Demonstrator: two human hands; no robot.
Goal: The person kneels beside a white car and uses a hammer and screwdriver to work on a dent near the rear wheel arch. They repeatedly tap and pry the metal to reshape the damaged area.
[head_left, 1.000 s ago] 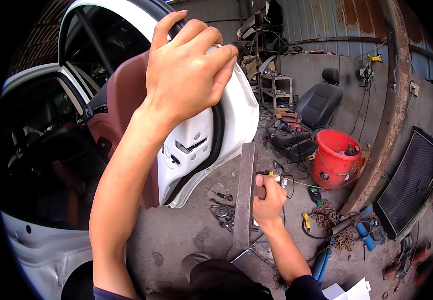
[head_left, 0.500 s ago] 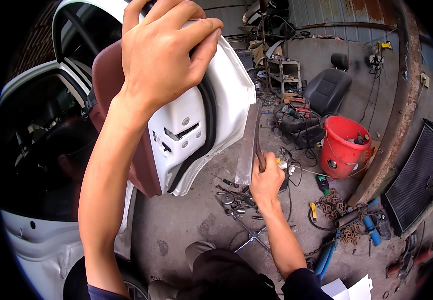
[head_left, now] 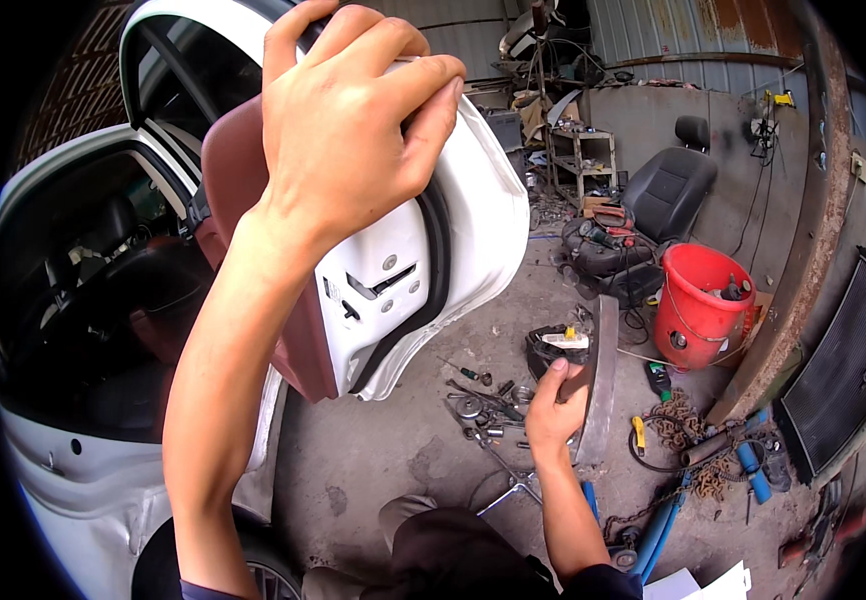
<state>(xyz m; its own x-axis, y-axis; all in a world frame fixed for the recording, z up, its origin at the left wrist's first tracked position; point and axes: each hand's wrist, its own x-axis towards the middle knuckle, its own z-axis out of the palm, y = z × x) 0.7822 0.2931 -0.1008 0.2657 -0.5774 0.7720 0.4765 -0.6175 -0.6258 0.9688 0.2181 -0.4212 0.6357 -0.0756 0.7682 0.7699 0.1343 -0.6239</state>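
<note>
My left hand (head_left: pixel 353 135) is closed over the upper edge of an open white car door (head_left: pixel 488 225), its fingers curled around the far side. The door's edge, with the latch slot and black seal, faces me below that hand, and its reddish-brown inner trim (head_left: pixel 233 160) shows at the left. Lower right of the door, my right hand (head_left: pixel 551 412) grips the handle of a long, flat grey metal bar (head_left: pixel 601 375). The bar stands nearly upright to the right of my fist, apart from the door. My fingers hide part of the handle.
The white car body (head_left: pixel 83 450) stands at left. Sockets and hand tools (head_left: pixel 488 410) lie on the concrete floor. Further right are a red bucket (head_left: pixel 703 305), a black car seat (head_left: pixel 668 190), rusty chains (head_left: pixel 708 480), a rusty post (head_left: pixel 823 200) and a leaning radiator (head_left: pixel 843 360).
My right hand has swung the metal bar right and downward, away from the door's edge, and turned it. My left hand stays on the door; the whole view has shifted slightly.
</note>
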